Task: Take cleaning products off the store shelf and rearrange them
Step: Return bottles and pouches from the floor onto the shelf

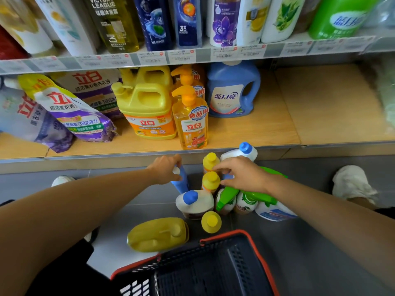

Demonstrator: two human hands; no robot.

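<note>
My left hand is closed around the neck of a slim blue plastic bottle that stands on the grey tiled floor just below the wooden bottom shelf. My right hand hovers over the cluster beside it, fingers loosely spread above a small orange bottle with a yellow cap; whether the fingertips already touch that cap I cannot tell, as the hand hides the contact.

These bottles are rigid moulded plastic, probably full, so moderately heavy for their size and smooth enough to slip if pinched at the body. I judge the neck just under the cap the surest place for my grip: it is narrow, and the cap's shoulder stops the bottle sliding down. The green trigger sprayer near my right wrist lies tipped, and brushing it could topple its neighbours. The big yellow jug lying on its side by the red-rimmed black basket wants its handle and a firm lift.
</note>
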